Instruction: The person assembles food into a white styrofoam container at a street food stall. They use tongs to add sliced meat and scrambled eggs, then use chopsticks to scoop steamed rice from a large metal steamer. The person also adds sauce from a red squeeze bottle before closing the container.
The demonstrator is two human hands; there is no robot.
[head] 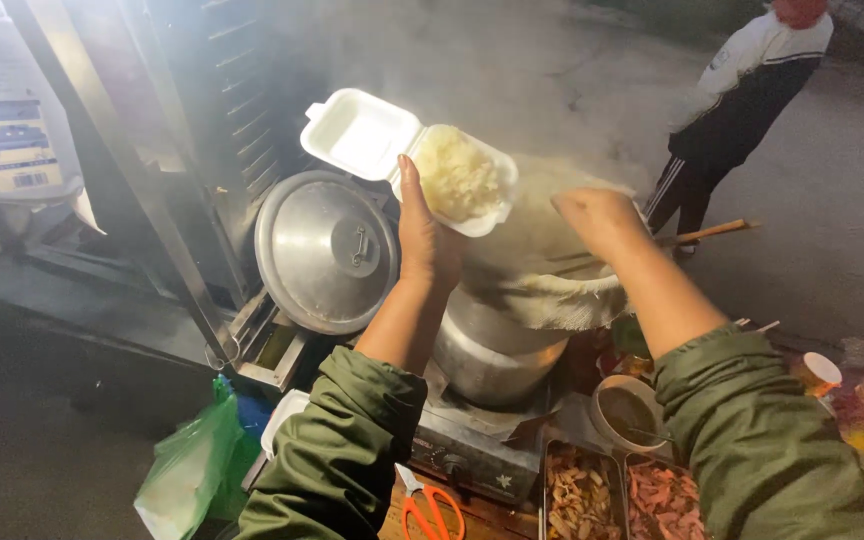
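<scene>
Rice (458,178) fills the deep half of the white foam box (362,133) that my left hand (424,240) holds from below, fingers closed on its near edge, lid hanging open to the left. I keep it above the steaming pot (497,350), whose mouth is draped with a pale cloth (542,275). My right hand (597,220) is closed around a wooden stick (714,232) that points right, over the cloth. A round metal lid (324,250) leans just left of the pot. Below lie 2 trays of food (620,498), a small bowl (624,412) and orange scissors (432,510). A person (737,100) stands well apart, upper right.
</scene>
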